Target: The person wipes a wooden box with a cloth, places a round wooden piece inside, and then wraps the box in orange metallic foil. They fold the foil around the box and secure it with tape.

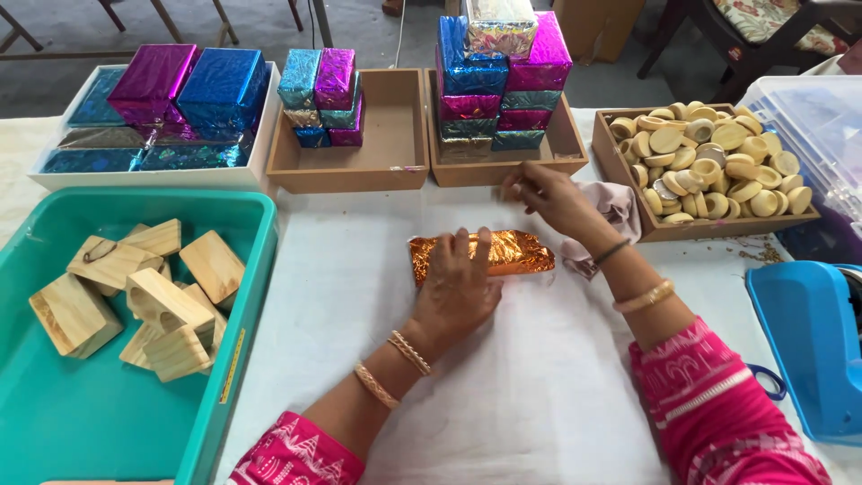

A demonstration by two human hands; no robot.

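A block wrapped in shiny orange foil (521, 252) lies on the white table cover in front of me. My left hand (458, 287) presses down flat on its left half, fingers spread over the foil. My right hand (548, 198) hovers just beyond the block's right end, fingers loosely curled and holding nothing that I can see, near the front wall of a wooden tray. A crumpled pale cloth (620, 205) lies under my right wrist.
A teal bin (242, 296) of bare wooden blocks (148, 292) sits at left. Behind are a white tray (260, 144) and two wooden trays (395, 171) (566, 148) with foil-wrapped blocks, a tray of round wooden pieces (714, 162), and a blue device (808, 341) at right.
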